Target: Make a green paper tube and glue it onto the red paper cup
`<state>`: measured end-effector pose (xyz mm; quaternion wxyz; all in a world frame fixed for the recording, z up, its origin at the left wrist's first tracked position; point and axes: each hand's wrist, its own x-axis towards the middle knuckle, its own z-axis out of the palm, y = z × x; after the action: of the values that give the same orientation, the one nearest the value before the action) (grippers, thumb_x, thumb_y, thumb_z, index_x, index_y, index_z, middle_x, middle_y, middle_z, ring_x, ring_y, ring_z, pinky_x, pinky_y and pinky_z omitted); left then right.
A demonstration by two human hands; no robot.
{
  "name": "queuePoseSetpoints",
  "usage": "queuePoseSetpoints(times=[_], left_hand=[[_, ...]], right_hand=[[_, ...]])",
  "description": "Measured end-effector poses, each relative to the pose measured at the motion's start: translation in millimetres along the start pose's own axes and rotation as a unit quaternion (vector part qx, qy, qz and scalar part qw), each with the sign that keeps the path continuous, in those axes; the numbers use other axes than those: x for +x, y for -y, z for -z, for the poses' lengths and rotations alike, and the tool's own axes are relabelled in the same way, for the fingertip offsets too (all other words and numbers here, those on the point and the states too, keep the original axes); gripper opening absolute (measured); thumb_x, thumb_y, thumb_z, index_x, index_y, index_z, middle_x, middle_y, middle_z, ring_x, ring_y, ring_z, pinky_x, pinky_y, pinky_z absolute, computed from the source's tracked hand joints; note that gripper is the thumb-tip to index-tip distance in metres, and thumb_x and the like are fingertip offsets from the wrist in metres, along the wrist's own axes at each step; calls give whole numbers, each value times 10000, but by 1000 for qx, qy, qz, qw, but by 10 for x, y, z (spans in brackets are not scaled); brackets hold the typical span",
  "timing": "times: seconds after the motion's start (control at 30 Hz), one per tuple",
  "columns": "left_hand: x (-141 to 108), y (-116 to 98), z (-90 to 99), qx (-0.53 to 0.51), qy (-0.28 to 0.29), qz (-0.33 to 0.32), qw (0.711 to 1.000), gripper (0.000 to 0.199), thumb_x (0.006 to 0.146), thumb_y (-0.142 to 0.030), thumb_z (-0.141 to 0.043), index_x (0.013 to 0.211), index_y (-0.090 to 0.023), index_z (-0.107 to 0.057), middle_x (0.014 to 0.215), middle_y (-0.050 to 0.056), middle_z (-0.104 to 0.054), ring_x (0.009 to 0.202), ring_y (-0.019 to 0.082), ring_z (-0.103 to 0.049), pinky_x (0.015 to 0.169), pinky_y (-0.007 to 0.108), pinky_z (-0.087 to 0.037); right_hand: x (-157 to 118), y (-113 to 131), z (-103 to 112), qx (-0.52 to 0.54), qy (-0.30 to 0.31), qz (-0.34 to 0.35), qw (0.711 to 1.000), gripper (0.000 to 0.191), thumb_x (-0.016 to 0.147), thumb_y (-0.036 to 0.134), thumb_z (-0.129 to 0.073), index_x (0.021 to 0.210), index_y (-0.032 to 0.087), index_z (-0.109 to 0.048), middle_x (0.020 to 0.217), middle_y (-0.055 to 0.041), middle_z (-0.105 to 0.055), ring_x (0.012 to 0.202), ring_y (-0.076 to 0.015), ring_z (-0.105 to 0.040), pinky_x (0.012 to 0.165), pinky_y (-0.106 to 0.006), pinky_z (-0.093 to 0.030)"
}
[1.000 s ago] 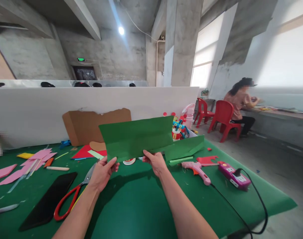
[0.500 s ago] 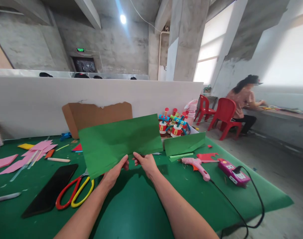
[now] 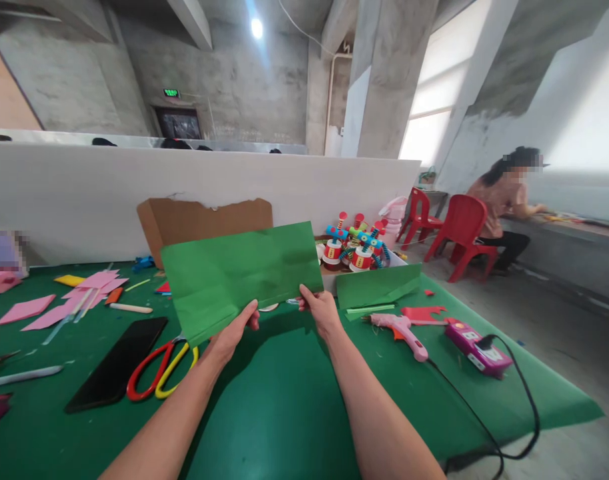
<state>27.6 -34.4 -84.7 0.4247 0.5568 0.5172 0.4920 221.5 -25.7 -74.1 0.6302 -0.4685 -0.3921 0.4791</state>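
A creased rectangle of green paper (image 3: 244, 277) is held up above the green table, tilted toward me. My left hand (image 3: 237, 330) pinches its lower edge near the middle, thumb in front and fingers partly hidden behind. Near the paper's lower right corner, my right hand (image 3: 319, 310) grips the same edge between thumb and fingers. Scissors with red and yellow handles (image 3: 162, 373) lie beside my left forearm, next to a black flat object (image 3: 117, 363). To the right of my right hand are a folded green paper piece (image 3: 379, 287) and a pink glue gun (image 3: 402, 331).
Pink paper pieces (image 3: 92, 290) and a white pen (image 3: 22, 377) lie at left. Behind the paper stand a brown cardboard piece (image 3: 209, 217) and colourful toy figures (image 3: 359, 250) in a box. A purple power strip (image 3: 477, 350) with a black cord lies right. A person (image 3: 507, 197) sits far right.
My right hand has slid right along the paper's lower edge, away from my left hand. The paper sits slightly higher and flatter. The view has shifted a little to the left.
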Motion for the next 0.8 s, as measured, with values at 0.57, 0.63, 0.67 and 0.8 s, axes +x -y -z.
queuePoseSetpoints(times=[0.57,0.63,0.67,0.8], left_hand=[[86,9,112,-82,35,2,996,563,686,-753,-517,550,-212,-586,566,2,-602,635,164,-578,767,310,-483],[71,10,105,-63,49,3,997,554,730,-724,-491,548,-210,-592,586,13,-618,661,169,-592,770,305,-481],[62,13,102,-47,56,7,997,550,753,-706,-480,549,-209,-600,604,20,-631,685,172,-601,782,304,-476],[38,15,94,-7,84,34,996,535,763,-684,-485,564,-210,-631,645,30,-663,750,188,-615,869,319,-444]], right_hand=[[-101,171,-54,123,62,14,990,634,559,790,-637,749,186,-671,756,-54,-691,631,-153,-598,591,-283,-515],[-158,122,-139,54,105,-8,993,606,520,754,-697,700,176,-668,665,-32,-651,582,-139,-566,536,-260,-492],[-183,98,-171,11,117,-15,993,585,519,732,-716,660,167,-664,596,-14,-612,536,-123,-533,500,-244,-464],[-236,43,-232,-88,123,-2,988,565,592,711,-677,528,151,-628,428,30,-470,414,-81,-413,435,-228,-366]])
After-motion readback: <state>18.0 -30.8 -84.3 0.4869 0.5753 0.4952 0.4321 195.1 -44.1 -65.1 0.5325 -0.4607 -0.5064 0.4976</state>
